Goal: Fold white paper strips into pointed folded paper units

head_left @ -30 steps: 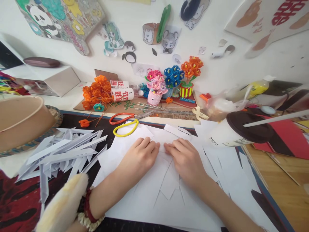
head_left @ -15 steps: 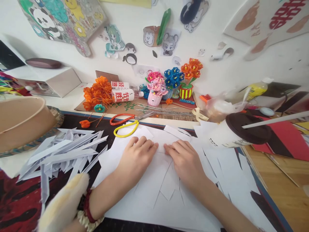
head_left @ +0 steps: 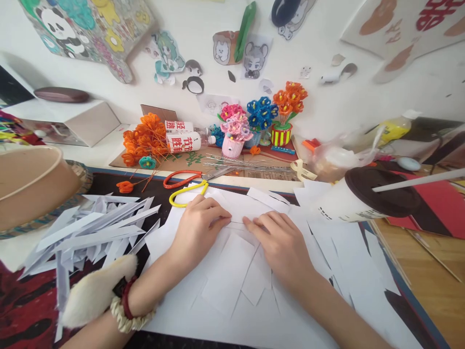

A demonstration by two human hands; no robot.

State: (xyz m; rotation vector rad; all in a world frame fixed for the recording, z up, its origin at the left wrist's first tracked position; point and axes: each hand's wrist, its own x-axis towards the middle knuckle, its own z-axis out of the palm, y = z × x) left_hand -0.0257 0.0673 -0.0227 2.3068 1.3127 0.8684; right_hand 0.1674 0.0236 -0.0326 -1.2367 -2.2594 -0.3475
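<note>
Both hands are over white paper sheets [head_left: 203, 310] at the middle of the table. My left hand [head_left: 199, 223] pinches a narrow white paper strip [head_left: 238, 225] at its left part, with thumb and forefinger together. At the strip's right part, my right hand [head_left: 278, 237] has its fingers pressed together on the paper. Several loose rectangular paper pieces [head_left: 228, 271] lie below and between the hands. Scissors with one red and one yellow handle [head_left: 187, 194] rest just beyond my left hand. A pile of folded white strips [head_left: 94, 232] lies to the left.
A drink cup with a dark lid [head_left: 379, 194] and straw stands at the right. A large tan bowl [head_left: 32, 179] is at the left edge. Behind are orange flowers [head_left: 145, 138], bottles [head_left: 185, 141], flower pots [head_left: 232, 148] and thin wires [head_left: 221, 164].
The fingers have moved slightly down and closer together along the strip. More of the paper pieces beneath now shows between the arms. The view has shifted slightly.
</note>
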